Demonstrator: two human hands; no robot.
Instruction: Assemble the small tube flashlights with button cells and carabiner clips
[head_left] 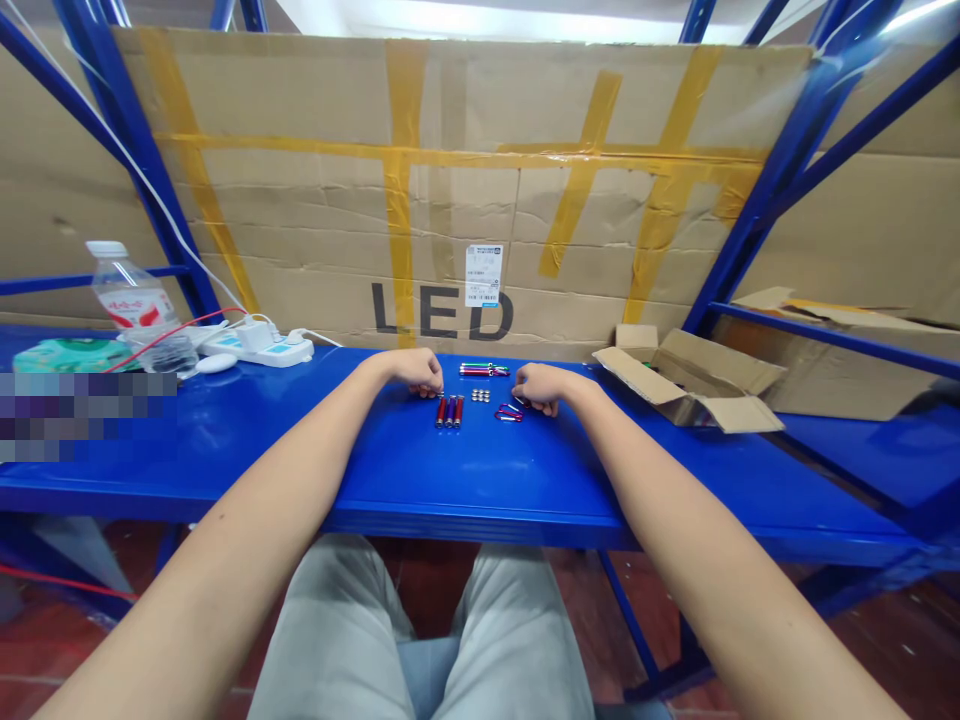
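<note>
My left hand (420, 373) is closed, its fingertips at the upper end of a row of small metal tubes (450, 411), red and purple, that look like mini flashlights. What its fingers pinch is too small to make out. Beside the tubes lie several silver button cells (481, 396) in neat rows. My right hand (541, 386) rests with curled fingers next to red carabiners (509, 412); whatever they hold is hidden. Behind the cells, more slim tubes (475, 369), green and red, lie sideways near the cardboard.
An open cardboard box (686, 385) stands on the blue table (480, 475) at the right. To the left are a water bottle (142, 310), a white power strip (262, 345) with cables, and a green packet (71, 355). A large taped cardboard sheet (315, 220) closes off the back.
</note>
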